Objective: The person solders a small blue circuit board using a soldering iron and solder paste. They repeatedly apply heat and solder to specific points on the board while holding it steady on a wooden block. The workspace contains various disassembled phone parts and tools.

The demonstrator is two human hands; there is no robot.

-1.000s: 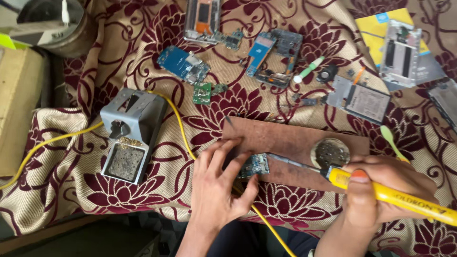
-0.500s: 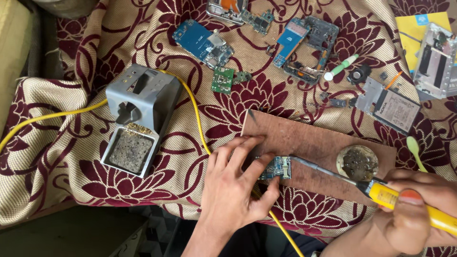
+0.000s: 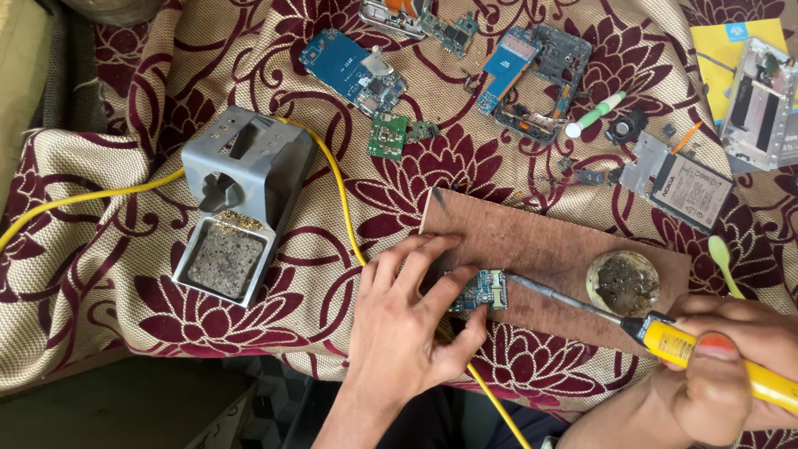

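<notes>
Pinning a small blue circuit board flat on the brown wooden work board, left hand spread, fingers extended along the board's near-left edge and thumb pressing its lower side. Gripped in the closed right hand: a yellow-handled soldering iron, fist wrapped round the handle. Iron's long axis running from lower right up to the left, metal tip pointing left and touching or just short of the circuit board's right edge; cannot tell whether contact is made. Circuit board lying with its long side roughly across the view, near the wooden board's front edge. Judging from this, soldering under way, tip at the work, no sign of it finished. Just beside the iron shaft, a round tin of dark flux paste. Well apart to the left, a grey iron stand with cleaning sponge, yellow cord trailing across the patterned maroon cloth. Further back, stripped phone boards and frames.
</notes>
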